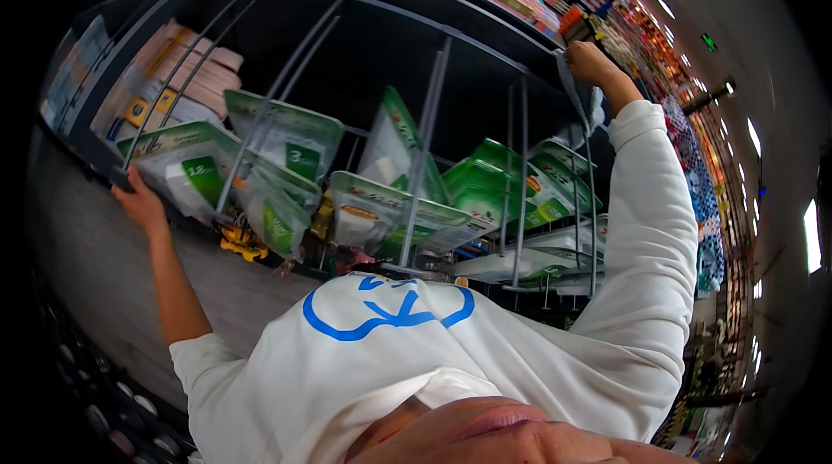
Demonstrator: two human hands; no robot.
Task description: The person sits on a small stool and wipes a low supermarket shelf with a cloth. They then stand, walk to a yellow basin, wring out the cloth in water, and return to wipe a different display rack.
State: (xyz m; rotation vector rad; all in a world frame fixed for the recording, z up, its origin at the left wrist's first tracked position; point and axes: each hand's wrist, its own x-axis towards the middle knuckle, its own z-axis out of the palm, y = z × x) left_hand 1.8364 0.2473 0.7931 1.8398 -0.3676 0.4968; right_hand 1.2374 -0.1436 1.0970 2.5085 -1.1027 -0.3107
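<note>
At the upper right my right hand [593,64] is closed on a grey cloth [582,93], which hangs down over the end of the dark metal rack [381,6]. Low on the left, my left hand [144,206] grips the rack's lower front edge, its fingertips partly hidden. Between my arms the rack holds several clear packs with green and white cards [286,130], some leaning, parted by upright metal wire dividers [425,152].
Pink and white packages [195,74] are stacked at the rack's left. A yellow item [243,241] hangs beneath the packs. Goods stand on the rack's top [520,0]. Long stocked shelves [693,178] run along the right. Grey floor [87,204] shows at left.
</note>
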